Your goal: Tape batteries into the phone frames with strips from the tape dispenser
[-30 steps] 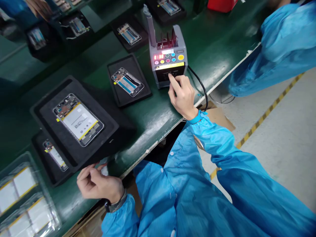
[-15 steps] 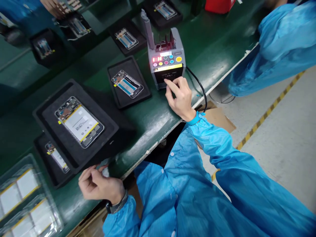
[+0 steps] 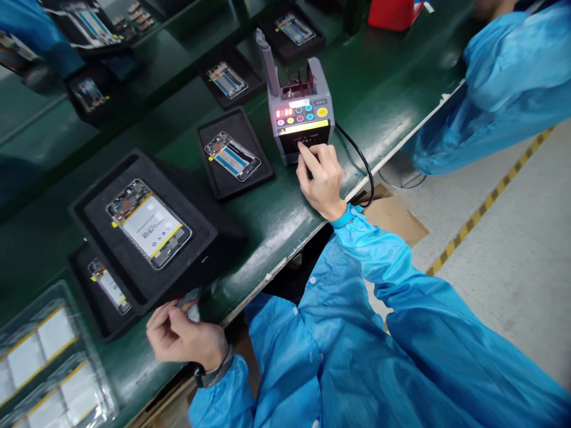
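My right hand [image 3: 320, 178] is at the front of a grey tape dispenser [image 3: 301, 113] with a lit red display. Its thumb and index finger are pinched together at the dark outlet; whatever is between them is too small to make out. My left hand [image 3: 185, 336] rests near the table edge with fingers curled closed, below a stack of black foam trays [image 3: 212, 229]. Something pale shows behind its fingertips, and I cannot tell if it is held. On the top tray lies an opened phone [image 3: 151, 224] with a white battery in it.
Another tray beside the dispenser holds an opened phone [image 3: 232, 156] without a battery. A clear plastic tray [image 3: 96, 362] of white batteries stands at lower left. A black cable [image 3: 359, 148] runs off the table edge. A co-worker's blue sleeve [image 3: 504, 113] is at right.
The view has shifted slightly. Both my hands keep nearly the same places and poses. At the upper left, a co-worker's hand has gone from view and a blue sleeve is there with an opened phone.
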Demonstrator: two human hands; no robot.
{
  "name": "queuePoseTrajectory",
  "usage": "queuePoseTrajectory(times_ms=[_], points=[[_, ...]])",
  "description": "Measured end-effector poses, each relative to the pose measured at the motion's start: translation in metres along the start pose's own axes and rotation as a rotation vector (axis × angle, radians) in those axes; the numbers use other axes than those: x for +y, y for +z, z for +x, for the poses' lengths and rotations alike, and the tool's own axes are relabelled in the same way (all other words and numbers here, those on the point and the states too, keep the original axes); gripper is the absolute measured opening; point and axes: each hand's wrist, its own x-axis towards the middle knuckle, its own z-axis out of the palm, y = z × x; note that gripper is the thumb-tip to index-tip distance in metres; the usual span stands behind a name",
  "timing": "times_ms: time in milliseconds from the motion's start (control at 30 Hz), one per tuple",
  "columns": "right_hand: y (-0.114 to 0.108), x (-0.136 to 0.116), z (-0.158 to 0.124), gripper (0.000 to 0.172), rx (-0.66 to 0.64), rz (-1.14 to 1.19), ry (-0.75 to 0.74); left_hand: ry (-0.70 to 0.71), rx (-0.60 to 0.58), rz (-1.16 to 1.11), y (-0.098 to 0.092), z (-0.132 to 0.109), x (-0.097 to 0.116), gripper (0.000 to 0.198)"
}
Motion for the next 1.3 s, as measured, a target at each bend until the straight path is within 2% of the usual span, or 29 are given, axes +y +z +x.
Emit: queuePoseTrajectory(times_ms=[167,400,567,800,1100,1300], points=[[-0.004,-0.004,0.001,0.028,0.089,0.138,0.052,0.036,-0.003,-0.066,-0.001,0.003,-0.007,0.017],[0.022,-0.02,0.015,0.016,0.441,0.403,0.437,0.032,-0.002,-0.074,-0.002,0.004,-0.01,0.016],[0.03,-0.039,0.024,0.011,0.582,0.452,0.545,0.029,-0.027,-0.068,-0.003,0.004,-0.009,0.016],[0.026,-0.053,0.027,0.01,0.613,0.371,0.602,-0.012,-0.033,-0.145,-0.003,0.006,-0.013,0.019],[0.031,-0.064,0.034,0.01,0.678,0.338,0.7,-0.026,-0.038,-0.179,-0.003,0.007,-0.015,0.017],[0.034,-0.065,0.038,0.009,0.659,0.343,0.767,-0.027,-0.048,-0.175,-0.003,0.007,-0.012,0.017]])
